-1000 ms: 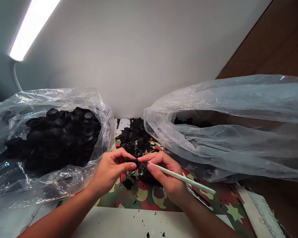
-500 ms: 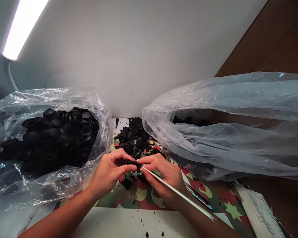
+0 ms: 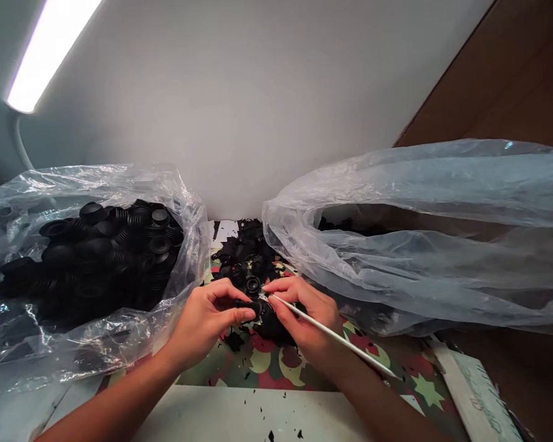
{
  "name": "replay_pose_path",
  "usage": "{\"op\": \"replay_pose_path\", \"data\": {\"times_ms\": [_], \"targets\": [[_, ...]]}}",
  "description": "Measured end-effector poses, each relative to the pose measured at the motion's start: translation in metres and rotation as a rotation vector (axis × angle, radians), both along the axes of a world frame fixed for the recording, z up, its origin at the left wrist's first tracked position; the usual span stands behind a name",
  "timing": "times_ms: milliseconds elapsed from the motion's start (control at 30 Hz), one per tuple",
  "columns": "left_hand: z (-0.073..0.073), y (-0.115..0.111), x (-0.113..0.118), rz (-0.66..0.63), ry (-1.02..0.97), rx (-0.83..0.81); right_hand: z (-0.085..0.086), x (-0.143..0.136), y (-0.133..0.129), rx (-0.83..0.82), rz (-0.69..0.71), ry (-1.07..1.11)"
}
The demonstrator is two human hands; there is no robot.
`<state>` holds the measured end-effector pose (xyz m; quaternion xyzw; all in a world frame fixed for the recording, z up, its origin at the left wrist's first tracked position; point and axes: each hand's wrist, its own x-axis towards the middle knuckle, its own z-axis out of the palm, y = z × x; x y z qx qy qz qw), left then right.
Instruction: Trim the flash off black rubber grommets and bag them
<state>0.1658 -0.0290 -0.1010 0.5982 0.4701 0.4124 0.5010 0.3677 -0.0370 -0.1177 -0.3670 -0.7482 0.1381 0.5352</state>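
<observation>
My left hand [image 3: 207,322] pinches a small black rubber part [image 3: 257,307] between thumb and fingers, its outer end pointing right. My right hand [image 3: 314,319] is closed around a thin white stick [image 3: 338,337], which slants down toward my right forearm. The fingertips of the right hand are a short gap away from the held part. Just beyond both hands, a round ringed black part [image 3: 253,283] rests by a heap of black scraps [image 3: 246,245]. More dark scraps lie beneath the hands.
On the left, a clear plastic bag [image 3: 191,215] holds many ribbed black parts [image 3: 101,248]. Another clear bag [image 3: 295,215] gapes on the right, with black pieces inside. Patterned paper [image 3: 258,362] covers the worktop. A lit lamp [image 3: 50,55] hangs upper left; a cardboard panel [image 3: 502,80] stands right.
My right hand has drawn a little to the right with the white stick, opening a gap from the black part. My left hand keeps its pinch in nearly the same place.
</observation>
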Motion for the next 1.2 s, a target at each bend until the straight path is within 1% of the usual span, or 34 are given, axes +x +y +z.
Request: {"op": "replay_pose_path", "data": {"times_ms": [100, 200, 267, 400, 467, 567, 667, 733, 833, 933, 1000, 1200], "targets": [[-0.002, 0.002, -0.001, -0.008, 0.008, -0.031, 0.004, 0.000, -0.002, 0.039, 0.120, -0.021], [-0.002, 0.003, -0.001, -0.005, 0.032, 0.016, 0.004, -0.001, -0.003, 0.087, 0.168, -0.070], [-0.001, 0.003, -0.001, -0.004, 0.045, 0.025, -0.001, -0.001, 0.000, 0.116, 0.181, -0.100], [0.001, 0.002, 0.001, 0.001, 0.057, 0.018, -0.018, -0.005, 0.008, 0.275, 0.166, -0.099], [0.002, 0.002, 0.001, -0.012, 0.059, 0.015, -0.024, -0.006, 0.010, 0.320, 0.140, -0.092], [0.003, 0.002, 0.000, -0.028, 0.050, 0.003, -0.023, -0.004, 0.011, 0.267, 0.057, -0.130], [0.002, 0.002, 0.000, -0.026, 0.031, -0.050, -0.012, 0.002, 0.010, 0.163, -0.002, -0.144], [0.002, 0.002, -0.001, -0.017, 0.046, -0.071, -0.005, 0.004, 0.008, 0.122, 0.008, -0.096], [0.002, 0.002, 0.000, -0.005, 0.087, -0.058, 0.001, 0.001, 0.003, 0.119, 0.085, -0.066], [0.002, 0.002, 0.001, 0.005, 0.130, -0.017, -0.001, -0.003, 0.000, 0.144, 0.173, -0.094], [0.003, 0.002, 0.001, 0.002, 0.150, 0.010, -0.004, -0.005, 0.001, 0.165, 0.197, -0.104], [0.003, 0.003, 0.000, -0.020, 0.176, 0.029, -0.017, -0.007, 0.006, 0.255, 0.175, -0.126]]}}
